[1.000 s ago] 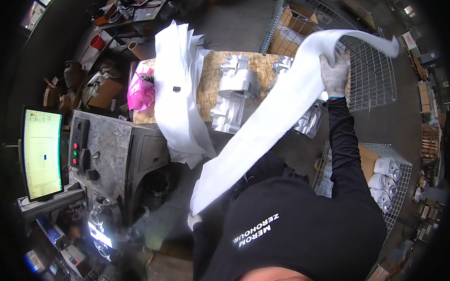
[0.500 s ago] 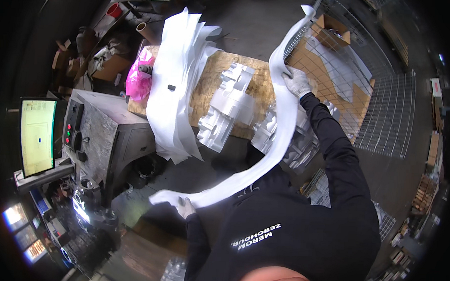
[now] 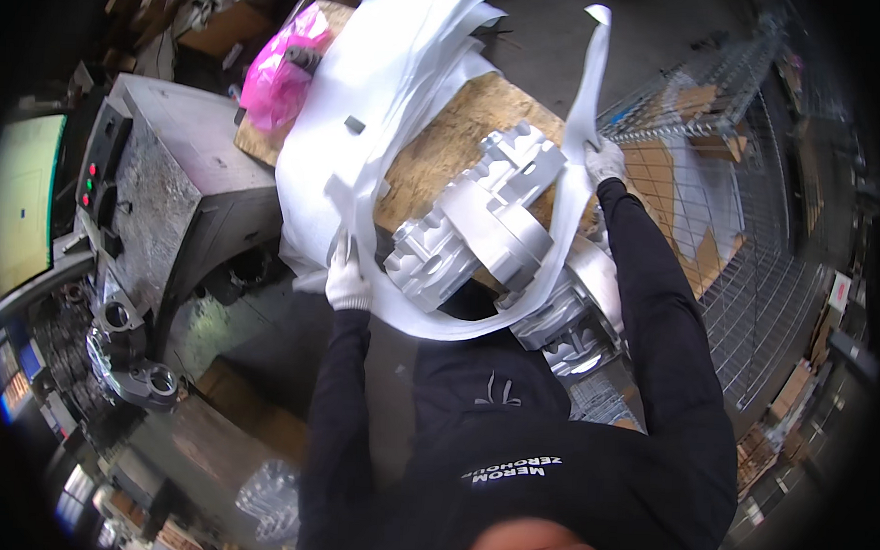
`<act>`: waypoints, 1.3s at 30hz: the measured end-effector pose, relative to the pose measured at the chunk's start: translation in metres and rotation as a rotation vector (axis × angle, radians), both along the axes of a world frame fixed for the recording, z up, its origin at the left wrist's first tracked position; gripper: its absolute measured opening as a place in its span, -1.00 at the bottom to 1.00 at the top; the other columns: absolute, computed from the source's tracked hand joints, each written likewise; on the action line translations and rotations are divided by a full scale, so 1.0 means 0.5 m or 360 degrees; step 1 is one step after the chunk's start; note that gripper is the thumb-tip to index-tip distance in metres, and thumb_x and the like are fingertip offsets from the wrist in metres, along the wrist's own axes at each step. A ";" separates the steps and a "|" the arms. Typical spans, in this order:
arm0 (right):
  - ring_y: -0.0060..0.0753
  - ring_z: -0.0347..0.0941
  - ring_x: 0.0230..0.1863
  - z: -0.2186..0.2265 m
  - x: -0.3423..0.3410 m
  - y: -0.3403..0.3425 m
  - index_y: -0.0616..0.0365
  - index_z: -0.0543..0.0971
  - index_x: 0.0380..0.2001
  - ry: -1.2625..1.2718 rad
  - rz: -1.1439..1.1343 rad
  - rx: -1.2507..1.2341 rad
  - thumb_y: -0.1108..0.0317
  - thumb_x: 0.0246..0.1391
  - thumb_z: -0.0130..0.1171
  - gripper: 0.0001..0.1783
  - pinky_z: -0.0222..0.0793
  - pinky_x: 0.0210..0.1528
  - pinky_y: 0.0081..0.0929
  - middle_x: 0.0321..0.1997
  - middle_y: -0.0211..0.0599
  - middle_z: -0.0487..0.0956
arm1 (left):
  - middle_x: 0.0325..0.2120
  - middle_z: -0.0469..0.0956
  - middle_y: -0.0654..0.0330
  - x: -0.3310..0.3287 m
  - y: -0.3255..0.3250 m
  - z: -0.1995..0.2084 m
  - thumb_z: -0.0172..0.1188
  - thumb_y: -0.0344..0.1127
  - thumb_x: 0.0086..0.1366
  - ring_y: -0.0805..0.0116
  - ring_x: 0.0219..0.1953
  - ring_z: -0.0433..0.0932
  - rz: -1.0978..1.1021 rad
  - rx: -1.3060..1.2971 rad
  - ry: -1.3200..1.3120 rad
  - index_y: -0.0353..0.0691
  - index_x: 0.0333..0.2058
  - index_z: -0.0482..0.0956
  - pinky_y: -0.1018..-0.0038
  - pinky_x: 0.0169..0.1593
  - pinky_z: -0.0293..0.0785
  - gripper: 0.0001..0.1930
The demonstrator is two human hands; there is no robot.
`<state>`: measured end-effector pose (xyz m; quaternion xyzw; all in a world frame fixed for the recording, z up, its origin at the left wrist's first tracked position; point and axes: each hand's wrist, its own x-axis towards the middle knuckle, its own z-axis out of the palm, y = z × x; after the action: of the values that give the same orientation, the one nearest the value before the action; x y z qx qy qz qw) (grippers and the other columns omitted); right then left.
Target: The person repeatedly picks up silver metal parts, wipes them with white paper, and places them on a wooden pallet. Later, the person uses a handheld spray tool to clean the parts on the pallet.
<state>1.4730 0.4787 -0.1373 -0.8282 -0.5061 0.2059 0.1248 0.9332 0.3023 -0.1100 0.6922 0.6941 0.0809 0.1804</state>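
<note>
White foam sheet, soft and nearly weightless, sags in a long strip [image 3: 558,211] between my two gloved hands. My left hand [image 3: 346,281] pinches its lower end at the near edge of the chipboard desk [image 3: 445,144], just beside the hanging stack of sheets [image 3: 368,108]. The strip loops under the ribbed aluminium castings [image 3: 490,223] lying on the desk. My right hand [image 3: 604,160] closes on the strip higher up, at the desk's right edge. I judge it tears easily and flops, so I hold it by both ends.
</note>
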 end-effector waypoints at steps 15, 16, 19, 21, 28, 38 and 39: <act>-0.17 0.63 -0.05 -0.131 -0.048 0.107 0.15 0.61 0.01 0.0087 0.0203 -0.0179 0.19 0.16 0.19 -0.61 0.46 0.01 -0.38 -0.11 -0.02 0.67 | -0.02 0.49 0.14 0.108 0.257 -0.097 0.12 -0.43 0.14 0.10 -0.16 0.60 0.0127 -0.0431 0.0043 -0.09 0.18 0.40 0.22 -0.14 0.57 -0.44; -0.15 0.63 -0.06 -0.128 -0.066 0.127 0.14 0.61 0.01 0.0022 0.0375 -0.0285 0.21 0.15 0.19 -0.61 0.46 0.01 -0.37 -0.11 0.01 0.67 | -0.02 0.49 0.13 0.132 0.291 -0.104 0.11 -0.42 0.16 0.12 -0.18 0.60 0.0189 -0.0504 0.0042 -0.09 0.16 0.42 0.24 -0.15 0.57 -0.47; -0.12 0.57 0.05 -0.102 -0.107 0.192 0.15 0.58 0.07 0.0127 0.0457 -0.0683 0.32 0.06 0.15 -0.54 0.42 0.12 -0.37 -0.02 0.01 0.64 | 0.00 0.49 0.09 0.236 0.307 -0.120 0.08 -0.34 0.21 0.10 -0.13 0.59 0.0314 -0.0852 0.0050 -0.12 0.10 0.48 0.24 -0.07 0.54 -0.57; -0.07 0.56 0.07 -0.075 -0.129 0.229 0.18 0.45 0.21 0.0429 0.0498 -0.0697 0.32 -0.04 0.15 -0.35 0.40 0.16 -0.36 0.04 0.10 0.60 | 0.08 0.47 0.04 0.297 0.281 -0.136 0.07 -0.26 0.24 0.04 0.00 0.55 0.0118 -0.0990 -0.0333 -0.21 0.09 0.47 0.25 0.09 0.47 -0.57; -0.01 0.54 0.04 -0.041 -0.332 0.304 0.05 0.69 -0.13 -0.0237 0.1091 -0.0859 0.07 0.02 0.10 -0.57 0.41 0.12 -0.21 -0.05 0.04 0.61 | -0.03 0.53 -0.04 0.268 0.244 -0.181 0.11 -0.27 0.27 -0.02 0.01 0.54 0.0598 -0.0787 -0.1088 -0.17 0.13 0.43 0.24 0.12 0.45 -0.57; -0.01 0.52 0.05 0.013 -0.455 0.212 0.00 0.30 0.27 -0.0197 0.1948 -0.0716 0.35 -0.10 0.33 -0.21 0.45 0.06 -0.22 0.07 -0.09 0.53 | 0.04 0.49 -0.09 0.278 0.247 -0.174 0.00 -0.03 0.30 -0.07 0.07 0.50 0.0270 -0.1070 -0.0972 0.07 0.17 0.43 0.16 0.15 0.40 -0.53; 0.01 0.54 0.02 0.010 -0.486 0.204 0.00 0.29 0.28 -0.0321 0.2040 -0.0554 0.33 -0.11 0.35 -0.18 0.46 0.03 -0.20 0.08 -0.08 0.53 | 0.04 0.50 -0.08 0.277 0.241 -0.178 0.00 -0.03 0.30 -0.06 0.07 0.50 0.0252 -0.1070 -0.0966 0.06 0.17 0.43 0.16 0.15 0.40 -0.53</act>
<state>1.2303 0.5806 -0.1322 -0.3871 -0.8664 0.2394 -0.2054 1.0717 0.4230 -0.1988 0.4851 0.6483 0.0638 0.5834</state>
